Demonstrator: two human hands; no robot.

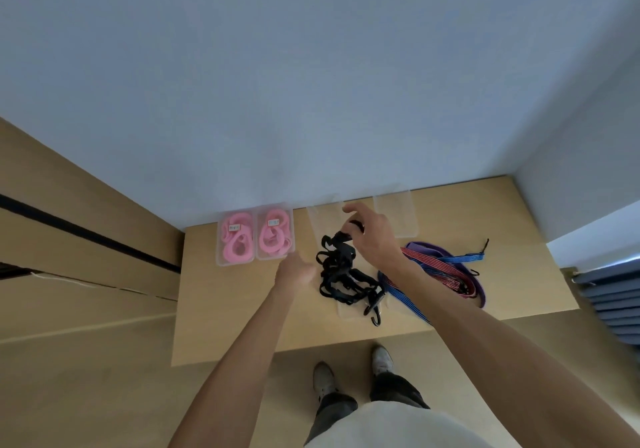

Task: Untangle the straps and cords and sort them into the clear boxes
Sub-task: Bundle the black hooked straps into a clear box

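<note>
Two hands work over the table: the right hand pinches the top end of the black strap tangle and lifts it, while the left hand hovers just beside it, fingers loosely spread and holding nothing. Most of the tangle hangs down onto a clear box, with pink cords in two boxes at left and striped cords lying at right.

A light wooden desk stands against the wall. Along its far edge lie two clear boxes with pink straps and two more clear boxes. Black straps lie in the middle, striped cords toward the right edge.
</note>
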